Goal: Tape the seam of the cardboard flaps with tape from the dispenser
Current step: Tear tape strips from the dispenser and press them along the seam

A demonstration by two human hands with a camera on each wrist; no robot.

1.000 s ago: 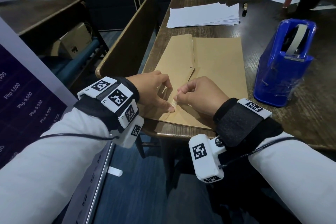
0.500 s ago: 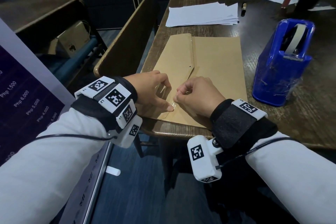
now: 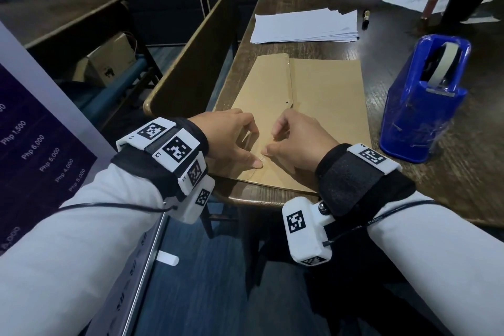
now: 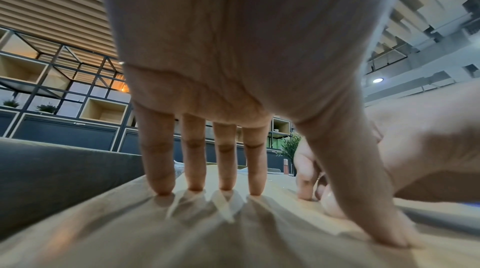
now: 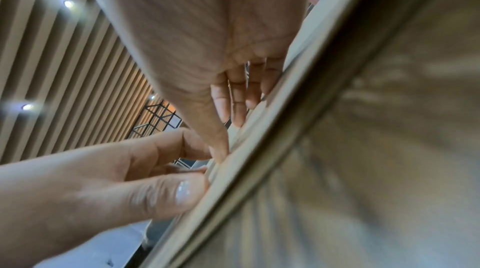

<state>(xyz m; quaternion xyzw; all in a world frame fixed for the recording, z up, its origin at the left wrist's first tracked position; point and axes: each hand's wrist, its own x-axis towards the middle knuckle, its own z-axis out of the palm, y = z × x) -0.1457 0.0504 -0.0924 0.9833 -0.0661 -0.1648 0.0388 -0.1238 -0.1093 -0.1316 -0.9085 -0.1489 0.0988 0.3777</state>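
Observation:
A brown cardboard folder point(image 3: 327, 106) lies flat on the wooden desk point(image 3: 450, 185), its flap point(image 3: 267, 90) folded over from the left. My left hand point(image 3: 253, 148) stands on the flap near the front edge, its straight fingers point(image 4: 255, 169) pressing down and its thumb point(image 4: 363, 190) pressing beside the seam. My right hand point(image 3: 274, 142) meets it there, thumb point(image 5: 218, 145) pressed to the cardboard. A small clear piece of tape point(image 3: 262, 157) shows between the two thumbs. The blue tape dispenser point(image 3: 421, 106) stands to the right, untouched.
A stack of white paper point(image 3: 304, 26) and a marker point(image 3: 365, 19) lie behind the folder. A chair back point(image 3: 196, 63) stands left of the desk, with another desk point(image 3: 62, 16) and a box point(image 3: 109, 63) beyond. A purple price sign point(image 3: 32, 150) stands at the left.
Both hands stay at the same spot on the flap's near end. Only the head view has shifted slightly.

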